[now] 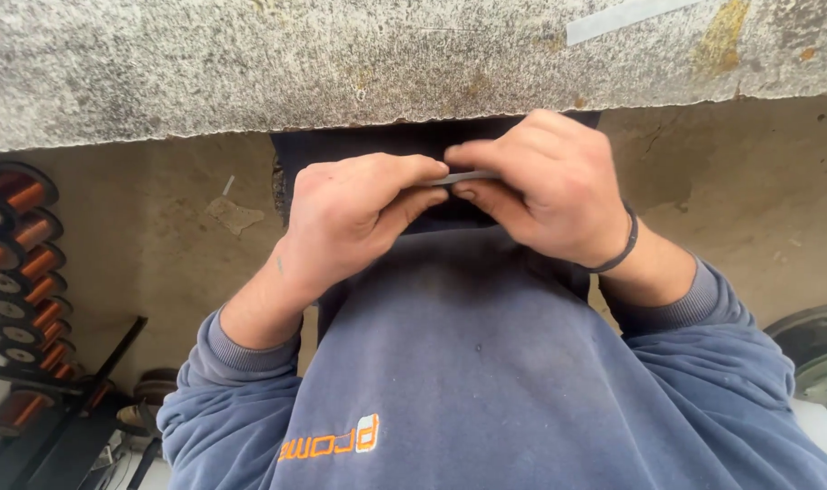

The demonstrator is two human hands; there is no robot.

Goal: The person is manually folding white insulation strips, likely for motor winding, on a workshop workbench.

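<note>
My left hand and my right hand meet in front of my chest, just below the edge of a grey stone worktop. Both pinch a thin flat grey strip between thumbs and forefingers, one hand at each end. Only a short middle part of the strip shows; the rest is hidden by my fingers. A dark band circles my right wrist. I wear a blue sweatshirt with ribbed cuffs.
Several spools of copper wire sit on a black rack at the left. A round grey-green metal part lies at the right edge. A strip of pale tape sticks to the worktop. Bare concrete floor lies below.
</note>
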